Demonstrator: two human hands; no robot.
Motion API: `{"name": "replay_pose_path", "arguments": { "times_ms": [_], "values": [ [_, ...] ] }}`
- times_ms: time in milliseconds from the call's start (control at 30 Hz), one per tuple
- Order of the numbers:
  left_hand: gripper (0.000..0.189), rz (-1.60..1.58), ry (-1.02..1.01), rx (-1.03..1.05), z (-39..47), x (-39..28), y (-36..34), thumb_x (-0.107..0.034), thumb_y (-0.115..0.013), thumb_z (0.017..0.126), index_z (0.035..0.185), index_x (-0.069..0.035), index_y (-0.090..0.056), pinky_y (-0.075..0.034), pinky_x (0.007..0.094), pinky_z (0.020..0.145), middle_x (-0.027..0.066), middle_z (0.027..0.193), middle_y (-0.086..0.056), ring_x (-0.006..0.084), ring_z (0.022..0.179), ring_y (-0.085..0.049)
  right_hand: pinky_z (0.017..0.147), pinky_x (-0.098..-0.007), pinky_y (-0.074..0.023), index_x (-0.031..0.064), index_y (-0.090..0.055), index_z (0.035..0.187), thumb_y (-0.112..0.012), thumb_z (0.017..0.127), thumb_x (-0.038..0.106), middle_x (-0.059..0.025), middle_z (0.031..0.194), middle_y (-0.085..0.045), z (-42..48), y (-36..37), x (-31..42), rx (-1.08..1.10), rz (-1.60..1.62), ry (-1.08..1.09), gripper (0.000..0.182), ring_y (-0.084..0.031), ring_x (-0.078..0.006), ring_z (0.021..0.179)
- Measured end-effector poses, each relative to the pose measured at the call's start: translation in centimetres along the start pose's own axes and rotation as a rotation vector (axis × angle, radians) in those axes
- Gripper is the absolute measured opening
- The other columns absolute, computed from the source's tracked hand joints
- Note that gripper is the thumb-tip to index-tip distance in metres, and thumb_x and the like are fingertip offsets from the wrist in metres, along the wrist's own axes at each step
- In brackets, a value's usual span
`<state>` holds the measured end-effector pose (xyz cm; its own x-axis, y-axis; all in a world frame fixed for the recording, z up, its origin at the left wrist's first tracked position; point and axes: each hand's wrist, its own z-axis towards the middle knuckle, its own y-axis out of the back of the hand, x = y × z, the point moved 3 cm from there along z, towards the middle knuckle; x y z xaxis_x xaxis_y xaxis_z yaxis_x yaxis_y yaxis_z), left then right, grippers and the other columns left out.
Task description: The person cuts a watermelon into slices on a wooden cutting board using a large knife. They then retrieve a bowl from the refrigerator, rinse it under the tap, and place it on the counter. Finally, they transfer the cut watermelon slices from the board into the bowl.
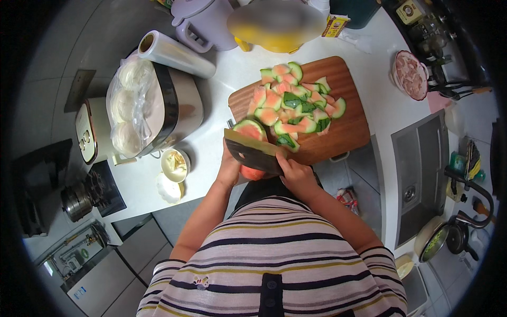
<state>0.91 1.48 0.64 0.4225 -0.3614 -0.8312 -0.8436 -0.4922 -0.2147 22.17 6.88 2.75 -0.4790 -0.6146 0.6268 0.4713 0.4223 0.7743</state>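
My right hand grips a broad-bladed cleaver near its handle end. The blade lies slantwise over a watermelon piece and hides much of it. My left hand holds that piece from the left, its fingers partly covered by the blade. Red flesh shows above and below the cleaver. Just beyond my hands is a wooden cutting board. Many cut pieces of watermelon rind, green with pale pink flesh, are heaped over its middle.
Left of the board stand a countertop appliance topped with bagged white dough balls, a plastic wrap roll and a small bowl. A lilac jug is behind. To the right are a bowl of raw meat and a sink.
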Motion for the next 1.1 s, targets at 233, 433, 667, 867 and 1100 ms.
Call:
{"name": "replay_pose_path", "arguments": {
  "times_ms": [233,433,667,867,1100],
  "values": [
    [0.066,-0.025,-0.049,-0.04,-0.1,-0.5,-1.0,-0.011,-0.064,0.094,0.147,-0.011,-0.026,-0.039,0.0353,0.108,0.0074,0.139,-0.045,0.0193,0.129,-0.044,0.059,-0.0423,-0.055,0.0053,-0.051,0.133,-0.063,0.08,0.014,-0.0109,0.078,-0.06,1.7,-2.0,-0.2,0.012,-0.016,-0.106,0.055,-0.066,-0.0304,0.067],
    [0.074,0.039,-0.028,-0.054,-0.1,-0.8,-1.1,-0.008,-0.062,0.093,0.151,-0.011,-0.017,-0.041,0.038,0.107,0.0134,0.141,-0.043,0.0241,0.129,-0.046,0.066,-0.0492,-0.0542,0.006,-0.046,0.135,-0.069,0.08,0.014,-0.0157,0.086,-0.064,3.3,-1.2,0.5,0.2,0.066,-0.277,0.06,-0.066,-0.0373,0.077],
    [0.075,0.115,-0.026,-0.106,-0.3,-0.7,-1.1,-0.012,-0.062,0.093,0.151,-0.007,-0.016,-0.042,0.0385,0.107,0.0183,0.142,-0.041,0.0268,0.13,-0.045,0.069,-0.0517,-0.0537,0.0026,-0.051,0.122,-0.058,0.086,0.013,-0.0213,0.084,-0.067,5.7,-0.1,1.4,0.305,0.123,-0.393,0.038,-0.066,-0.0415,0.077],
    [0.073,0.179,-0.074,-0.105,-0.2,-0.3,-0.7,-0.013,-0.061,0.094,0.152,-0.01,-0.018,-0.041,0.0379,0.106,0.0167,0.139,-0.044,0.0263,0.126,-0.048,0.071,-0.0517,-0.0533,0.0026,-0.055,0.114,-0.057,0.086,0.014,-0.0247,0.084,-0.068,7.8,-1.0,0.5,0.305,0.168,-0.453,0.03,-0.066,-0.0431,0.079],
    [0.074,0.129,-0.081,-0.082,-0.4,-0.3,-0.5,-0.014,-0.063,0.092,0.151,-0.008,-0.019,-0.042,0.0382,0.105,0.0171,0.139,-0.044,0.0271,0.127,-0.048,0.073,-0.0439,-0.051,-0.0021,-0.06,0.099,-0.06,0.084,0.01,-0.0233,0.084,-0.067,7.8,-0.9,-0.3,-0.068,0.553,-0.546,0.02,-0.066,-0.0419,0.085]
  ]
}}
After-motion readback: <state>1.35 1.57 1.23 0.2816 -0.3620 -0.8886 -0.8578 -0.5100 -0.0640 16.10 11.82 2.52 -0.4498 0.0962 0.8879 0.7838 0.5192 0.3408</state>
